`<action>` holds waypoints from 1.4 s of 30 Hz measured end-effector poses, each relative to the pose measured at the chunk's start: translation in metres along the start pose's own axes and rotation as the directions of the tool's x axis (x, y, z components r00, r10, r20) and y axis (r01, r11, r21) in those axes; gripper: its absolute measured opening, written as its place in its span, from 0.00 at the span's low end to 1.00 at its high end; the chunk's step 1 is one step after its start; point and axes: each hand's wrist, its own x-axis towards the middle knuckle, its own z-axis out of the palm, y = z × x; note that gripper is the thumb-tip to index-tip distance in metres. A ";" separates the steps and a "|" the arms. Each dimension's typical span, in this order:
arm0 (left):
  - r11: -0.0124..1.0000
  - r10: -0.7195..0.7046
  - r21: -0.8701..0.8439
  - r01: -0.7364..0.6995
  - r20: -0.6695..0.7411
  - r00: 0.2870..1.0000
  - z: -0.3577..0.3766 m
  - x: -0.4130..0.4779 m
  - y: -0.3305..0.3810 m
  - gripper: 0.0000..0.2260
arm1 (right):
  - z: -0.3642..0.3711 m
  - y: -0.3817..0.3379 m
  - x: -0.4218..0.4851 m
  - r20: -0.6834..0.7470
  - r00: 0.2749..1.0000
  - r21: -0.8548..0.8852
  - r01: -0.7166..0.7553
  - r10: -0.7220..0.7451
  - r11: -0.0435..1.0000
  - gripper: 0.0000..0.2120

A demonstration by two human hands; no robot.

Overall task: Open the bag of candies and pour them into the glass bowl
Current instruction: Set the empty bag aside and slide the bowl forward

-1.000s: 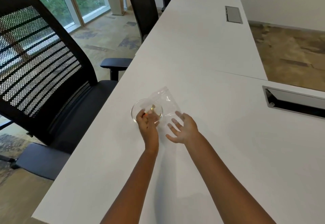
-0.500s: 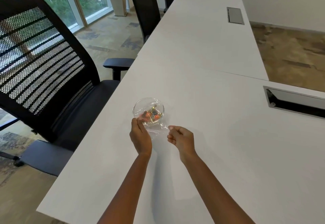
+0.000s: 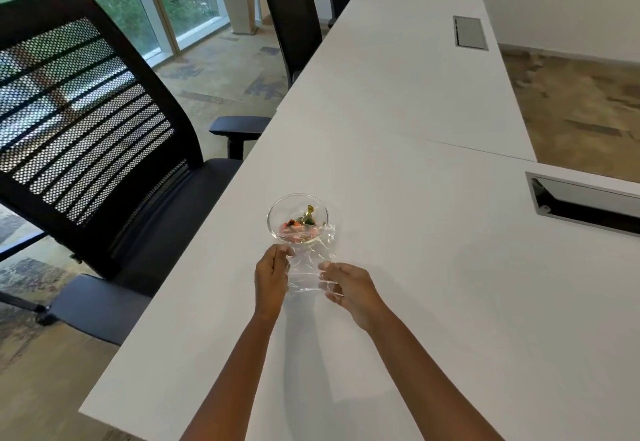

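A small glass bowl [image 3: 297, 219] stands on the white table [image 3: 433, 267], close to its left edge. Wrapped candies [image 3: 300, 225] in red, green and gold lie inside the bowl. A clear plastic bag [image 3: 310, 267] stretches from the bowl's near rim back toward me, its far end resting over the rim. My left hand [image 3: 272, 276] pinches the bag's near left corner. My right hand [image 3: 349, 286] grips its near right corner. Whether any candy is left inside the bag I cannot tell.
A black mesh office chair [image 3: 90, 135] stands tight against the table's left edge beside the bowl. Two more dark chairs [image 3: 294, 21] stand farther along. A metal cable hatch [image 3: 585, 203] is set into the table at the right, another hatch [image 3: 470, 32] far away.
The bag lay flat to the right of the bowl under my open right hand. Both hands then closed on its corners and drew back toward me; candies now show in the bowl.
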 end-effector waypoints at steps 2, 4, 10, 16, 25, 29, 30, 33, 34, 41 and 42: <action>0.997 -0.070 0.006 0.071 -0.030 0.997 0.000 0.000 -0.003 0.13 | 0.000 0.002 0.001 -0.059 0.998 0.093 0.009 -0.003 0.996 0.06; 0.989 -0.147 0.016 0.148 -0.033 0.989 0.002 -0.005 -0.007 0.16 | 0.000 0.004 0.003 -0.130 0.991 0.185 0.026 -0.002 0.982 0.07; 0.991 -0.130 0.019 0.130 0.002 0.992 0.019 -0.024 -0.015 0.12 | 0.001 0.013 0.005 -0.269 0.963 0.206 0.060 -0.003 0.977 0.05; 0.991 -0.120 -0.066 0.118 -0.023 0.993 0.018 -0.026 -0.014 0.04 | -0.013 0.013 0.008 -0.347 0.938 0.159 0.060 -0.001 0.985 0.09; 0.953 -0.148 0.226 0.200 -0.224 0.963 -0.006 -0.015 -0.021 0.18 | -0.004 0.030 0.001 -0.209 0.977 0.070 -0.038 0.052 0.997 0.11; 0.901 -0.180 0.353 0.251 -0.222 0.958 -0.019 -0.003 -0.022 0.15 | 0.016 0.045 0.000 -0.136 0.988 -0.003 -0.078 0.077 0.997 0.10; 0.891 -0.181 0.373 0.259 -0.232 0.956 -0.022 -0.002 -0.023 0.15 | 0.022 0.048 0.001 -0.125 0.989 -0.020 -0.078 0.074 0.997 0.10; 0.850 -0.156 0.448 0.277 -0.288 0.945 -0.030 -0.001 -0.026 0.15 | 0.035 0.054 0.005 -0.137 0.989 -0.090 -0.069 0.056 0.994 0.06; 0.838 -0.143 0.470 0.278 -0.302 0.943 -0.033 -0.002 -0.027 0.14 | 0.038 0.056 0.006 -0.153 0.987 -0.131 -0.066 0.045 0.989 0.04; 0.780 -0.085 0.573 0.251 -0.300 0.950 -0.043 -0.002 -0.039 0.07 | 0.041 0.057 0.008 -0.213 0.975 -0.542 -0.072 -0.054 0.837 0.16; 0.777 -0.070 0.580 0.246 -0.307 0.949 -0.043 -0.002 -0.039 0.07 | 0.038 0.056 0.009 -0.224 0.969 -0.623 -0.063 -0.100 0.780 0.17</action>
